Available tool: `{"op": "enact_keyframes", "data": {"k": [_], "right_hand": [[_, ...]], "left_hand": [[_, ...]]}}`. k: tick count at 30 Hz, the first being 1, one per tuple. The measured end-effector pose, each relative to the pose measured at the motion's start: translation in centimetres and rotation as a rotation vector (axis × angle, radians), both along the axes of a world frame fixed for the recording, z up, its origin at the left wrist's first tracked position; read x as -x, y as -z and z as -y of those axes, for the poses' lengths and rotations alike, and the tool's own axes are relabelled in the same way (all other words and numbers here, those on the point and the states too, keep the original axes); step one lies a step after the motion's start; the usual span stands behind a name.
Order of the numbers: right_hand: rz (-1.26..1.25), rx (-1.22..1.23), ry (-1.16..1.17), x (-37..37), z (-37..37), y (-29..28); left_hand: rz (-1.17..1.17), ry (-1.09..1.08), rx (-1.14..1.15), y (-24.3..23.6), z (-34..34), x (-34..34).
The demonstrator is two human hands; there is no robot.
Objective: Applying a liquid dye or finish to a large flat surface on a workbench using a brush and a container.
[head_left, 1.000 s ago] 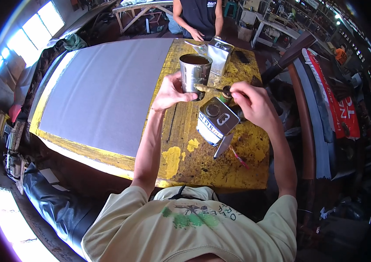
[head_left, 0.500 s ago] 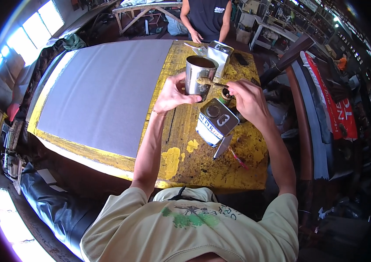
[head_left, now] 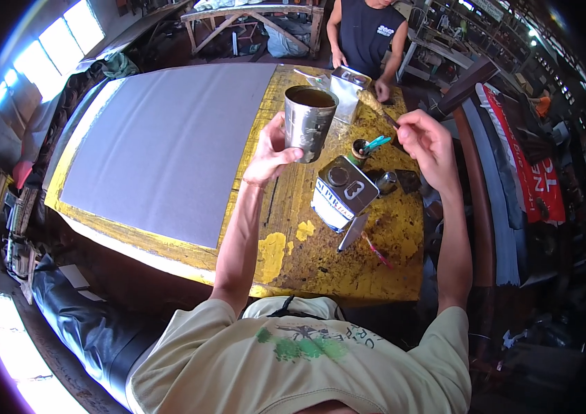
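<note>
My left hand (head_left: 272, 152) is wrapped round a metal cup (head_left: 309, 127), held up over the yellow table (head_left: 276, 252). Brownish contents show inside the cup's mouth. In my right hand (head_left: 429, 146) is a thin dark handle of a brush (head_left: 374, 105), whose tan, glue-caked head points up and to the left, apart from the cup. Below the cup stands a rectangular can (head_left: 348, 186) with a dark top and a white and blue side. A small pot with teal-handled tools (head_left: 374, 145) sits just behind that can.
A large grey sheet (head_left: 162, 152) covers the table's left part. Another metal can (head_left: 347, 95) stands at the far side, near a person (head_left: 367, 34) in a dark sleeveless shirt. A flat blade (head_left: 353, 232) leans by the front can. Rolls of material (head_left: 493, 186) lie to the right.
My right hand has moved right, taking the brush away from the cup's side and tipping its head upward. The cup has shifted slightly left. The other person has moved right, a hand near the table.
</note>
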State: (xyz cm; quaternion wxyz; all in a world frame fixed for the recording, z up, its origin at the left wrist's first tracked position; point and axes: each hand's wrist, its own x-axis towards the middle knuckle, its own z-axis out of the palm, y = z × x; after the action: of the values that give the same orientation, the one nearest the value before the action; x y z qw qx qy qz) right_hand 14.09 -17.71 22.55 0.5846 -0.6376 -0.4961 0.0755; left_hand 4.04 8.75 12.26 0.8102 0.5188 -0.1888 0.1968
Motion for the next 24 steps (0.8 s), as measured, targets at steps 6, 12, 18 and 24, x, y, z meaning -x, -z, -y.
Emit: {"op": "enact_keyframes", "data": {"k": [6,12,18,24], "right_hand": [[0.722,-0.126,0.238,1.7,-1.4,0.3],[0.951,-0.070,0.309,1.9,-2.5,0.7],[0.739,0.099,0.261,1.5,-2.6,0.6],[-0.125,0.052,-0.137,-0.9,-0.6,1.3]], "left_hand": [[0.081,0.108,0.125,0.9,1.6,-0.9],[0.092,0.137,0.220,1.4,2.8,-1.2],[0.070,0.066,0.182,2.6,1.9,-1.1],[0.070,0.084,0.327,4.3,2.7,-1.8]]}}
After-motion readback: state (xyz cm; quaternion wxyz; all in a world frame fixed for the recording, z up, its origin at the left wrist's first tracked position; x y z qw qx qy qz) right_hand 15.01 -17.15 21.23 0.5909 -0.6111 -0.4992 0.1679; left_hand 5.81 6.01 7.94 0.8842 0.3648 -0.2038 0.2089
